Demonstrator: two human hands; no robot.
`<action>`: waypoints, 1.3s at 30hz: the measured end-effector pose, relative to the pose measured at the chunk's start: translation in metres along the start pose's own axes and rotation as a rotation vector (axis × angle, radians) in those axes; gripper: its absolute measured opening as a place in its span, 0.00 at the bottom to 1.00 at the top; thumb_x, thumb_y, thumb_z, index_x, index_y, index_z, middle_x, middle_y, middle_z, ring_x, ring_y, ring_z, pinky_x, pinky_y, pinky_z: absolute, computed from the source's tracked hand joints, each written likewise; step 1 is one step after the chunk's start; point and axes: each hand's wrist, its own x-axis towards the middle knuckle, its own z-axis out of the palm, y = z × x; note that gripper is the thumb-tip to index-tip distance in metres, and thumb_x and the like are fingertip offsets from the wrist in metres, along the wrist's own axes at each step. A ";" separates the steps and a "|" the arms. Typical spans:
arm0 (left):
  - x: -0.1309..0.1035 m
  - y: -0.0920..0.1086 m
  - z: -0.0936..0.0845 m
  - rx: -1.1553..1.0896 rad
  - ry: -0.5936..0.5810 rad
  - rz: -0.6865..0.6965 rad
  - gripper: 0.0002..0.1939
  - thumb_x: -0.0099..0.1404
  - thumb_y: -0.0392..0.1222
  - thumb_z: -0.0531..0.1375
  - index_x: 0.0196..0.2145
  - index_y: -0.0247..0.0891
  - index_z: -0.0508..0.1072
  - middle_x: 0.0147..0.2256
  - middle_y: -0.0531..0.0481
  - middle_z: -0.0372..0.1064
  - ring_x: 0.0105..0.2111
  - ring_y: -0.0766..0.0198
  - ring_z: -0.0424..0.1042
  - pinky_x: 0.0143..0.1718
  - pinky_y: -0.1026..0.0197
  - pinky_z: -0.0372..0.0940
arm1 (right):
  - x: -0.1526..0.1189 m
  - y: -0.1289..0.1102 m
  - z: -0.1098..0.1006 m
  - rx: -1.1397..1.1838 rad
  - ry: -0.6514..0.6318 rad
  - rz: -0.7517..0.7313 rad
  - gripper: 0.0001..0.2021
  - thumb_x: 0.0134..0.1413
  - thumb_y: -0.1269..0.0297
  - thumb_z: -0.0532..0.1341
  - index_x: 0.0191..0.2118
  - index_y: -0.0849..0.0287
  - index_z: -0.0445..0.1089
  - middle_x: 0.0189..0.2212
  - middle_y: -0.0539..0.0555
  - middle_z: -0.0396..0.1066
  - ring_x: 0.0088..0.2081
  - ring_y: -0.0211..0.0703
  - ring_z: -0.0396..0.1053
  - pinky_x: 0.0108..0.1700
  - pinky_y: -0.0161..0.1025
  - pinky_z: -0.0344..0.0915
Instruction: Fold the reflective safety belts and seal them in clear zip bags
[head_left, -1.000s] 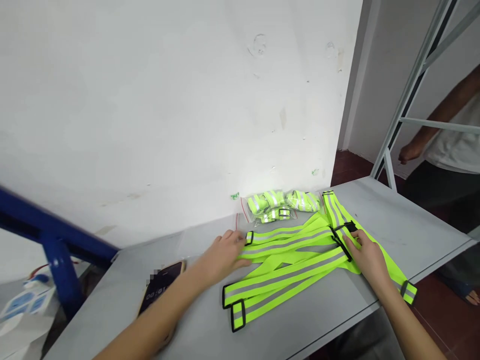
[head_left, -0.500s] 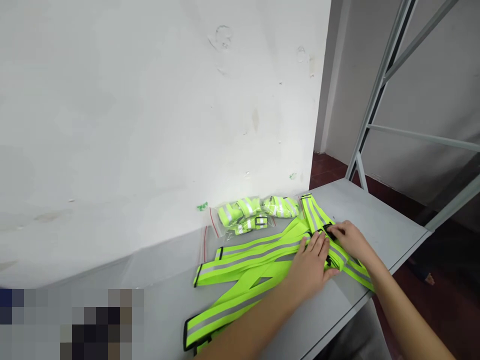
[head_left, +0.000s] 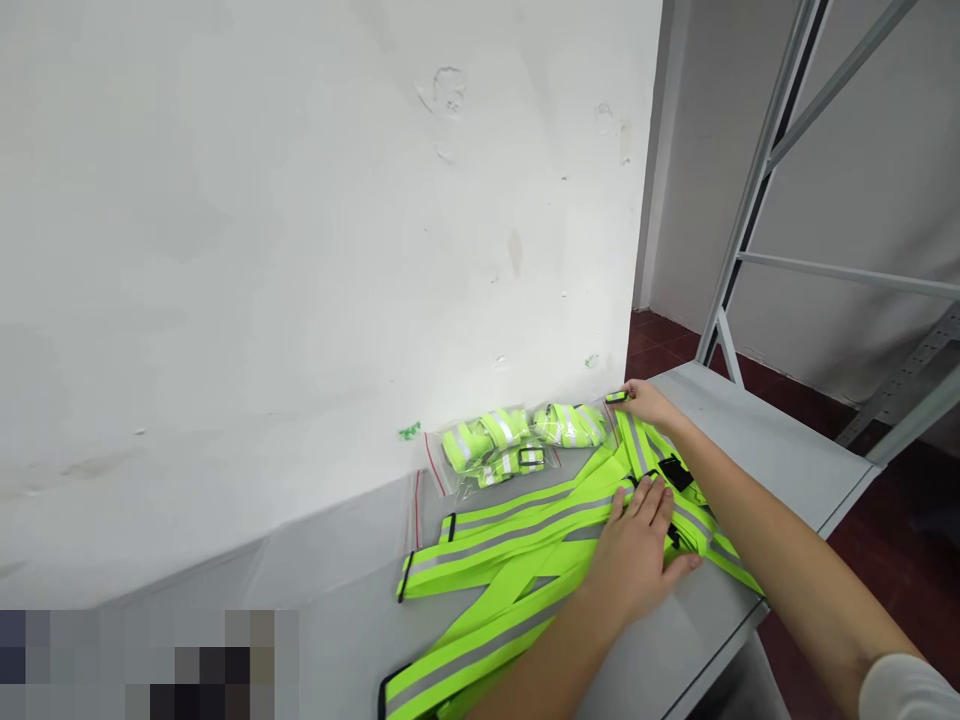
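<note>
Neon-yellow reflective straps [head_left: 517, 520] with grey stripes lie spread over the grey tabletop in a loose vest-like harness. My left hand [head_left: 637, 550] rests flat on the part where the straps meet, fingers stretched out. Farther back, my right hand [head_left: 651, 402] pinches the black-edged end of one strap [head_left: 617, 397], lifted slightly near the wall. A black buckle [head_left: 676, 473] sits on the straps below my right forearm. Black loops edge the near strap ends at the left.
Clear zip bags [head_left: 491, 440] holding folded yellow straps lie against the white wall [head_left: 300, 250]. Another flat clear bag [head_left: 337, 530] lies to their left. A grey metal frame [head_left: 739, 250] rises behind the table's right end [head_left: 757, 430].
My right hand has left the buckle area and moved up and away to the far strap end, which it now pinches. My left hand stays on the straps.
</note>
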 end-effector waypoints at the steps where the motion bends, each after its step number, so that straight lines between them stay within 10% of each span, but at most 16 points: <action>1: 0.000 0.000 -0.001 -0.020 -0.005 -0.005 0.40 0.67 0.65 0.43 0.67 0.36 0.46 0.68 0.45 0.39 0.67 0.52 0.40 0.66 0.42 0.42 | -0.001 -0.003 -0.004 0.036 0.003 -0.024 0.16 0.60 0.60 0.60 0.51 0.61 0.66 0.48 0.56 0.69 0.45 0.47 0.70 0.46 0.49 0.69; 9: 0.005 0.000 -0.007 -0.142 0.032 -0.095 0.34 0.70 0.60 0.42 0.65 0.36 0.52 0.66 0.43 0.48 0.65 0.53 0.49 0.64 0.44 0.45 | -0.089 -0.019 -0.043 0.264 -0.042 -0.203 0.11 0.47 0.71 0.63 0.39 0.58 0.69 0.37 0.52 0.76 0.41 0.46 0.75 0.47 0.44 0.69; 17: 0.010 0.001 -0.011 -0.090 0.144 -0.080 0.11 0.70 0.41 0.49 0.39 0.39 0.71 0.42 0.47 0.73 0.47 0.57 0.70 0.55 0.48 0.57 | -0.220 0.062 -0.036 -0.162 -0.136 -0.379 0.21 0.49 0.81 0.52 0.45 0.53 0.70 0.51 0.53 0.72 0.59 0.47 0.62 0.58 0.47 0.61; 25: 0.022 -0.017 -0.010 -0.095 0.191 -0.094 0.17 0.71 0.40 0.48 0.29 0.39 0.71 0.29 0.50 0.73 0.29 0.63 0.70 0.33 0.62 0.61 | -0.233 0.073 -0.017 -0.336 -0.027 -0.427 0.07 0.59 0.68 0.57 0.43 0.53 0.66 0.56 0.57 0.68 0.63 0.49 0.56 0.62 0.53 0.56; 31: 0.053 -0.018 -0.033 -0.022 0.190 -0.116 0.14 0.70 0.45 0.50 0.30 0.39 0.68 0.31 0.47 0.69 0.37 0.57 0.68 0.39 0.58 0.59 | -0.235 0.071 -0.013 -0.293 0.004 -0.415 0.04 0.62 0.68 0.54 0.38 0.54 0.65 0.56 0.57 0.68 0.64 0.45 0.53 0.62 0.49 0.57; 39: 0.096 -0.031 -0.048 -0.054 -0.184 -0.158 0.22 0.53 0.62 0.63 0.26 0.39 0.66 0.25 0.51 0.66 0.29 0.55 0.68 0.35 0.57 0.58 | -0.241 0.078 -0.009 -0.301 0.069 -0.430 0.04 0.62 0.69 0.53 0.39 0.53 0.63 0.59 0.56 0.65 0.64 0.49 0.53 0.65 0.59 0.48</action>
